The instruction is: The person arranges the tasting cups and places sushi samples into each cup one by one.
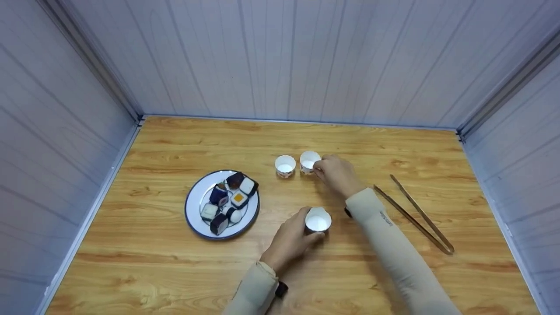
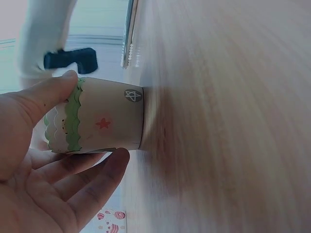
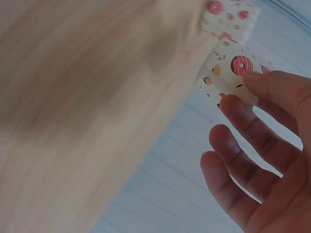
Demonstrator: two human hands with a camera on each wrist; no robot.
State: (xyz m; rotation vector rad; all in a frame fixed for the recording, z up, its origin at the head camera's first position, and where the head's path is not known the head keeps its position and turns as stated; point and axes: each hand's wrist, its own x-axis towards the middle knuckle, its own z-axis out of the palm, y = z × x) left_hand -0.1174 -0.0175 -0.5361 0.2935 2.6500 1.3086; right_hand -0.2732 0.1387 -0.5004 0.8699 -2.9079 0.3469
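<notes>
Near the front middle, my left hand grips a paper baking cup between thumb and fingers. Its side carries a star print and a green scalloped band below the rim, and the cup's base sits right at the tabletop in the left wrist view. Farther back, my right hand pinches the rim of another paper cup, printed with pink donuts. Just left of that stands a similar donut-print cup. The visible insides of all three cups are white.
To the left, a white plate with a blue rim bears several sushi-like pieces. Metal tongs lie spread on the wooden table at the right, beside my right forearm. Pale panel walls enclose the back and sides.
</notes>
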